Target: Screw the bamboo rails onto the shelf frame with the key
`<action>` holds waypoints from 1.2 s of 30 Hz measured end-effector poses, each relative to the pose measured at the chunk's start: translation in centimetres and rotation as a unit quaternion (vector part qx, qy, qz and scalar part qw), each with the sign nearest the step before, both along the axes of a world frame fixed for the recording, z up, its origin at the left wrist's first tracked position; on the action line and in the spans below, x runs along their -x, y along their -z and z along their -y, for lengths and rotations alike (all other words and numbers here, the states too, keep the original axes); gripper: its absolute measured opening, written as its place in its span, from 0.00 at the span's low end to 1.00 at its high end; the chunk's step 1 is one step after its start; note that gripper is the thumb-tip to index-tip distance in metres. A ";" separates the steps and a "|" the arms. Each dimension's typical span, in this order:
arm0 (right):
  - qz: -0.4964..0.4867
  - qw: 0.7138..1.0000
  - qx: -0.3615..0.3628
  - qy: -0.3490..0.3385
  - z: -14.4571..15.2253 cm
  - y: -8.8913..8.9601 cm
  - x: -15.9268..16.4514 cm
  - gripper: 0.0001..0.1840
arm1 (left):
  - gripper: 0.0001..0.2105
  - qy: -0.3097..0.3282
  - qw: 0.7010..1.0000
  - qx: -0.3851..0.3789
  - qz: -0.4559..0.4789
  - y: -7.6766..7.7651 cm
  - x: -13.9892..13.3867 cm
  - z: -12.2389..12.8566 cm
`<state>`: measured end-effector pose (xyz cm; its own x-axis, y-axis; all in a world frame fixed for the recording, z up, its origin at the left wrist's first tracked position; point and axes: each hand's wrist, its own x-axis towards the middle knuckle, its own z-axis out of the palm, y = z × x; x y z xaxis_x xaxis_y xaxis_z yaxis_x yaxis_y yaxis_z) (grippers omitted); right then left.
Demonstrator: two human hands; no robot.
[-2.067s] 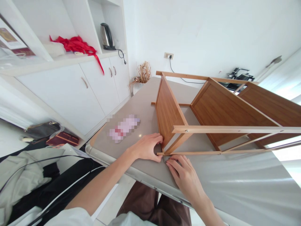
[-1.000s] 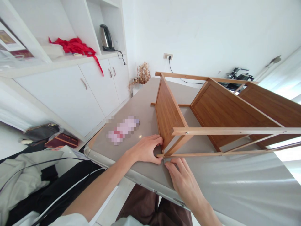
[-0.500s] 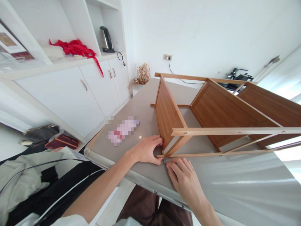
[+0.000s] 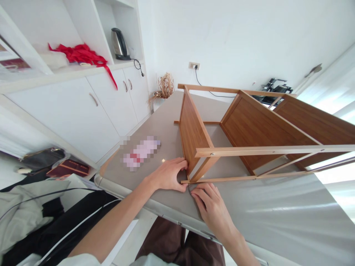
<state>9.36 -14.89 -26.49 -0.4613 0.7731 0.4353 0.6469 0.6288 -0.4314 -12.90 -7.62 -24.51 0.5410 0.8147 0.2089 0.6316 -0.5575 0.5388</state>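
Observation:
A wooden shelf rack lies on its side on the grey table, its brown panels upright. My left hand is closed around the near lower corner of the rack's end panel, fingers against the panel and thumb by the end of the lower rail. Just right of it, my right hand pinches a small thin metal piece that looks like a hex key, held against the outer side of that rail near its end. The fingers cover most of it. On the upper near rail a bolt head shows.
A blurred pink-and-white packet lies on the table left of the rack. White cabinets with a kettle and red ribbon stand left. Clothes and bags are heaped at lower left.
The whole view has shifted slightly, so everything sits a little further left. Both hands keep their places at the rack's corner, with the right fingers slightly repositioned on the small metal piece.

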 end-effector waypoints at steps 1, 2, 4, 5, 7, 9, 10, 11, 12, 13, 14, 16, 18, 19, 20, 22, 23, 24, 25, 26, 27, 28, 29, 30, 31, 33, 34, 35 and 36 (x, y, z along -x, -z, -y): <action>-0.001 1.000 -0.003 -0.004 0.1 0.0 0.0 0.08 | 0.17 0.000 1.000 0.000 0.000 0.0 0.0 0.0; -0.003 1.000 -0.005 -0.008 0.2 0.0 0.1 0.08 | 0.17 0.001 1.000 0.000 -0.001 0.1 0.0 0.0; -0.006 1.000 -0.008 -0.012 0.3 0.2 0.1 0.08 | 0.17 0.001 1.000 -0.001 -0.002 0.1 0.0 0.0; -0.004 1.000 -0.009 -0.013 0.4 0.2 0.1 0.07 | 0.18 0.001 1.000 -0.002 -0.002 0.1 0.1 0.0; 0.007 1.000 -0.013 -0.015 0.4 0.4 0.2 0.07 | 0.18 0.002 1.000 -0.003 -0.004 0.1 0.1 0.0; 0.020 1.000 -0.014 -0.018 0.3 0.4 0.2 0.07 | 0.18 0.003 1.000 -0.006 -0.006 0.0 0.1 0.0; 0.025 0.999 -0.013 -0.018 0.2 0.4 0.3 0.07 | 0.18 0.004 1.000 -0.007 -0.008 -0.1 0.1 0.0; 0.027 0.999 -0.011 -0.019 0.2 0.3 0.3 0.08 | 0.18 0.005 1.000 -0.008 -0.009 -0.1 0.1 0.0; 0.029 0.999 -0.008 -0.020 0.1 0.3 0.4 0.08 | 0.18 0.007 1.000 -0.009 -0.009 -0.1 0.1 0.0; 0.030 0.999 -0.006 -0.022 0.0 0.2 0.4 0.08 | 0.19 0.009 1.000 -0.009 -0.010 -0.2 0.1 0.0; 0.032 0.999 -0.003 -0.024 0.0 0.2 0.4 0.08 | 0.19 0.010 1.000 -0.010 -0.011 -0.2 0.1 0.0; 0.036 0.999 -0.002 -0.029 0.0 0.2 0.4 0.08 | 0.19 0.014 1.000 -0.014 -0.013 -0.3 0.1 0.0; 0.042 0.999 -0.004 -0.029 0.0 0.4 0.4 0.08 | 0.18 0.015 1.000 -0.017 -0.014 -0.4 0.1 -0.1; 0.047 0.998 -0.005 -0.028 0.0 0.5 0.3 0.08 | 0.18 0.016 1.000 -0.018 -0.014 -0.4 0.1 -0.1; 0.054 0.998 -0.008 -0.029 0.1 0.6 0.3 0.08 | 0.18 0.017 1.000 -0.018 -0.014 -0.4 0.1 -0.1; 0.073 0.997 -0.017 -0.033 0.2 0.7 0.3 0.09 | 0.18 0.018 1.000 -0.016 -0.016 -0.4 0.1 -0.1; 0.084 0.996 -0.022 -0.035 0.2 0.7 0.3 0.10 | 0.18 0.018 1.000 -0.013 -0.018 -0.4 0.1 -0.1; 0.096 0.994 -0.029 -0.038 0.3 0.6 0.3 0.10 | 0.18 0.017 1.000 -0.012 -0.019 -0.4 0.1 -0.1; 0.107 0.993 -0.037 -0.041 0.3 0.4 0.3 0.11 | 0.18 0.017 1.000 -0.012 -0.020 -0.4 0.1 -0.1; 0.116 0.991 -0.044 -0.043 0.4 0.2 0.3 0.12 | 0.18 0.017 1.000 -0.011 -0.019 -0.4 0.1 -0.1; 0.124 0.990 -0.049 -0.045 0.3 0.1 0.3 0.12 | 0.18 0.017 1.000 -0.011 -0.019 -0.4 0.1 -0.1; 0.130 0.989 -0.055 -0.046 0.3 -0.1 0.3 0.13 | 0.18 0.017 1.000 -0.012 -0.018 -0.3 0.1 -0.1; 0.133 0.988 -0.060 -0.046 0.3 -0.2 0.3 0.13 | 0.18 0.017 1.000 -0.011 -0.018 -0.3 0.1 -0.1; 0.133 0.988 -0.066 -0.045 0.2 -0.3 0.3 0.13 | 0.18 0.016 1.000 -0.011 -0.018 -0.3 0.1 -0.1; 0.131 0.988 -0.073 -0.041 0.1 -0.3 0.3 0.13 | 0.18 0.015 1.000 -0.011 -0.018 -0.3 0.1 -0.1; 0.123 0.988 -0.088 -0.027 0.1 -0.2 0.4 0.12 | 0.19 0.013 1.000 -0.011 -0.017 -0.3 0.1 -0.1; 0.119 0.988 -0.093 -0.019 0.0 -0.2 0.4 0.11 | 0.18 0.012 1.000 -0.011 -0.016 -0.3 0.2 -0.1; 0.115 0.989 -0.094 -0.012 0.0 -0.2 0.5 0.11 | 0.18 0.012 1.000 -0.011 -0.016 -0.3 0.2 -0.1; 0.110 0.990 -0.091 -0.005 0.0 -0.1 0.6 0.11 | 0.19 0.011 1.000 -0.011 -0.016 -0.3 0.2 -0.1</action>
<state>8.76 -14.91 -26.36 -0.5678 0.6863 0.4545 0.7061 0.6899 -0.1595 -13.07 -7.55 -24.18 0.5659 0.7973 0.2100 0.6349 -0.5839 0.5060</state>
